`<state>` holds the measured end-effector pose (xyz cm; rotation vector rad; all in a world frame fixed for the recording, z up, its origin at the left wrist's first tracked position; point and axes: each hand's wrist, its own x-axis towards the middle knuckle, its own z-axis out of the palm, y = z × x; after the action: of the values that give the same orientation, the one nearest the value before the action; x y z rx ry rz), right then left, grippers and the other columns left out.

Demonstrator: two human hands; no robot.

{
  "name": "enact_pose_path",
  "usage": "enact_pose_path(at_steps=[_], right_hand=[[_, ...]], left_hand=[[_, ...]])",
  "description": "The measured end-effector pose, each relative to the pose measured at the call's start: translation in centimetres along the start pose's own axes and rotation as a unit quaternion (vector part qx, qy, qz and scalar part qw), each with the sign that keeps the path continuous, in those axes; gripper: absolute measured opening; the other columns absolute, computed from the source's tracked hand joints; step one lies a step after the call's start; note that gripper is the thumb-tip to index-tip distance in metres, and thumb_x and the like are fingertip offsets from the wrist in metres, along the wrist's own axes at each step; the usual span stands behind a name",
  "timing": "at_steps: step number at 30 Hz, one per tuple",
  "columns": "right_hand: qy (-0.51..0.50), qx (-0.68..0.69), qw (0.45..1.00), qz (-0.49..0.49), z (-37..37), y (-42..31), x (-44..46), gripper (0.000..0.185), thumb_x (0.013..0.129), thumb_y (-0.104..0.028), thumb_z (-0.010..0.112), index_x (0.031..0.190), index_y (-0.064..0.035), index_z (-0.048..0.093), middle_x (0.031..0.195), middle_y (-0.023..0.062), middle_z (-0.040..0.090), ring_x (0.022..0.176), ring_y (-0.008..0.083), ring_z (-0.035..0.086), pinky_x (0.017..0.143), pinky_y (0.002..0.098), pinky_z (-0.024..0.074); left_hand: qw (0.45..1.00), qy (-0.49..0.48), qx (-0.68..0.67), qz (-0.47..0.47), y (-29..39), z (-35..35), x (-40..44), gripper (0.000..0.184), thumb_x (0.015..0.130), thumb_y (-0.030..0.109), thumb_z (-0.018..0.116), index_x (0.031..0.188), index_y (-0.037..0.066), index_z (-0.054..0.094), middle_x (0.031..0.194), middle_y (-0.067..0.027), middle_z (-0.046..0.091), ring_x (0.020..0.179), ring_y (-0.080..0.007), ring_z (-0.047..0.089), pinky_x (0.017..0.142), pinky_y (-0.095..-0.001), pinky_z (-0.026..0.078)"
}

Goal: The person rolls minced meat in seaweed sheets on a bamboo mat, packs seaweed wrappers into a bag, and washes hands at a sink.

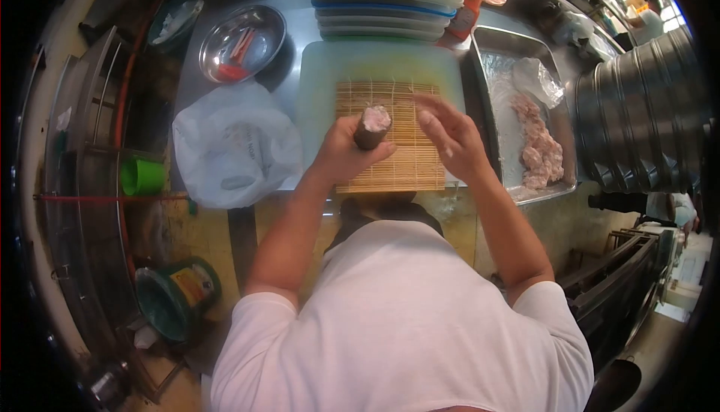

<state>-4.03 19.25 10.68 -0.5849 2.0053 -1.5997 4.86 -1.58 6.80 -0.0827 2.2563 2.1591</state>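
Note:
My left hand is wrapped round a dark roll, whose pale pink filling shows at the end facing up. The roll is held above a bamboo mat, which lies on a pale green cutting board. To the right of the roll, my right hand is apart from it, fingers spread over the mat's right edge, with nothing in them.
On the right, a metal tray holds pale pink filling and crumpled plastic. A steel bowl with red and orange items stands back left, behind a white plastic bag. Stacked lidded containers stand behind the board.

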Motion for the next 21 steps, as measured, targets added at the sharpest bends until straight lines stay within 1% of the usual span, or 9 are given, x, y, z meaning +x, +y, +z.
enact_pose_path(at_steps=[1, 3, 6, 8, 12, 14, 15, 18, 21], right_hand=[[-0.003, -0.001, 1.000, 0.000, 0.3, 1.3, 0.0, 0.051, 0.099, -0.040, 0.064, 0.135, -0.0037, 0.058, 0.134, 0.0136, 0.062, 0.118, 0.0299, 0.063, 0.099, 0.0412, 0.0523], [-0.090, 0.285, 0.910, 0.288, 0.8, 3.3, -0.3, 0.045, 0.105, -0.044, 0.052, 0.128, -0.0065, 0.061, 0.125, 0.0124, 0.064, 0.102, 0.0216, 0.067, 0.088, 0.0356, 0.0575], [-0.055, 0.541, 0.804, 0.240, 3.8, 3.8, -0.8, 0.044, 0.107, -0.044, 0.046, 0.127, -0.0083, 0.059, 0.117, 0.0121, 0.065, 0.100, 0.0215, 0.068, 0.084, 0.0346, 0.0587], [-0.061, 0.536, 0.811, 0.227, 2.5, 4.9, 0.6, 0.041, 0.106, -0.040, 0.049, 0.130, -0.0076, 0.056, 0.115, 0.0106, 0.064, 0.102, 0.0196, 0.067, 0.085, 0.0341, 0.0584], [-0.039, 0.428, 0.890, 0.150, 1.4, 2.4, 0.9, 0.040, 0.103, -0.021, 0.056, 0.140, -0.0073, 0.049, 0.121, 0.0115, 0.062, 0.105, 0.0195, 0.065, 0.088, 0.0331, 0.0561], [0.013, 0.176, 0.984, 0.016, 2.6, 2.4, 0.3, 0.046, 0.100, -0.008, 0.057, 0.144, -0.0037, 0.045, 0.124, 0.0118, 0.061, 0.106, 0.0194, 0.065, 0.089, 0.0322, 0.0545], [0.025, 0.115, 0.992, -0.045, 3.6, 2.3, -0.1, 0.053, 0.095, 0.003, 0.058, 0.146, -0.0024, 0.044, 0.126, 0.0131, 0.060, 0.109, 0.0227, 0.064, 0.093, 0.0341, 0.0522], [0.033, -0.136, 0.964, -0.226, 5.1, 1.5, -0.6, 0.057, 0.092, 0.006, 0.058, 0.146, -0.0047, 0.044, 0.127, 0.0141, 0.059, 0.110, 0.0266, 0.063, 0.097, 0.0357, 0.0498], [0.030, -0.110, 0.974, -0.198, 2.7, 1.9, -1.1, 0.046, 0.089, 0.008, 0.059, 0.134, -0.0023, 0.056, 0.122, 0.0149, 0.063, 0.110, 0.0286, 0.063, 0.098, 0.0356, 0.0488]], left_hand=[[1.000, 0.003, -0.001, 0.000, -0.1, 0.7, 0.2, 0.021, 0.082, 0.018, 0.083, 0.082, 0.006, 0.065, 0.082, -0.0011, 0.067, 0.076, -0.0085, 0.062, 0.064, -0.0242, 0.048], [0.979, 0.063, -0.014, 0.193, -0.3, 1.9, 0.9, 0.021, 0.080, 0.017, 0.084, 0.088, 0.008, 0.066, 0.104, -0.0080, 0.068, 0.096, -0.0176, 0.064, 0.081, -0.0314, 0.050], [0.914, 0.034, 0.264, 0.307, 2.0, 2.5, 0.4, 0.028, 0.075, 0.015, 0.083, 0.097, 0.009, 0.066, 0.125, -0.0141, 0.061, 0.119, -0.0301, 0.057, 0.103, -0.0443, 0.041], [0.901, -0.020, 0.304, 0.310, 3.1, 2.7, -0.5, 0.048, 0.070, 0.015, 0.083, 0.114, 0.012, 0.064, 0.137, -0.0159, 0.055, 0.132, -0.0393, 0.047, 0.117, -0.0534, 0.026], [0.890, -0.088, 0.387, 0.224, 4.1, 2.2, -1.8, 0.077, 0.074, 0.013, 0.082, 0.143, 0.013, 0.048, 0.156, -0.0171, 0.037, 0.142, -0.0411, 0.039, 0.121, -0.0532, 0.024], [0.997, 0.070, -0.035, 0.018, 2.3, 2.2, -0.6, 0.076, 0.080, 0.018, 0.082, 0.145, 0.006, 0.045, 0.155, -0.0161, 0.037, 0.137, -0.0331, 0.046, 0.113, -0.0467, 0.039], [0.970, 0.094, -0.220, -0.040, 0.0, 2.0, 0.9, 0.069, 0.082, 0.025, 0.083, 0.138, 0.001, 0.050, 0.135, -0.0131, 0.056, 0.125, -0.0243, 0.055, 0.104, -0.0334, 0.047], [0.909, 0.005, -0.411, -0.063, -1.4, 2.6, 2.9, 0.038, 0.086, 0.017, 0.079, 0.117, -0.001, 0.065, 0.119, -0.0130, 0.066, 0.104, -0.0204, 0.065, 0.091, -0.0344, 0.054], [0.962, 0.051, -0.266, -0.025, 0.8, 3.2, 1.8, 0.017, 0.087, 0.011, 0.077, 0.099, 0.001, 0.068, 0.102, -0.0105, 0.071, 0.096, -0.0183, 0.067, 0.088, -0.0316, 0.053]])
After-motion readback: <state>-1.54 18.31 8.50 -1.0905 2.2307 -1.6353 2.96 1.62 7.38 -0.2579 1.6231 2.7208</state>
